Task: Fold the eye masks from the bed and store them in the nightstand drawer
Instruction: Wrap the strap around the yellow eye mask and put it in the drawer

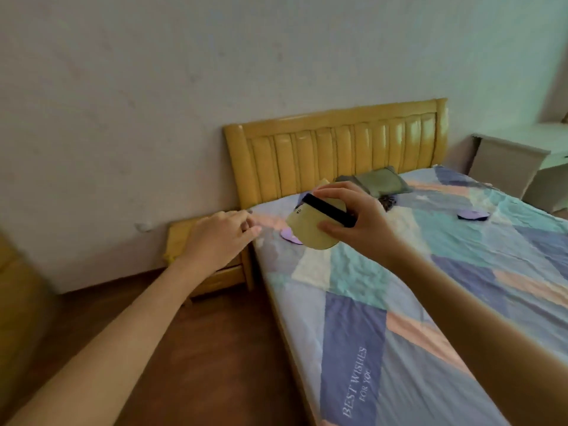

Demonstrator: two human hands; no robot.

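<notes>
My right hand grips a folded yellow eye mask with a black strap, held above the bed near the headboard. My left hand reaches out over the wooden nightstand left of the bed, fingers loosely curled and holding nothing. It hides much of the nightstand. A purple eye mask lies on the bed sheet just behind the yellow one. Another purple eye mask lies farther right on the bed. The nightstand's drawer front shows below my left forearm.
The bed has a patchwork sheet and a yellow padded headboard. A green pillow rests by the headboard with a small dark item in front of it. White furniture stands at the far right. Dark wooden floor lies left of the bed.
</notes>
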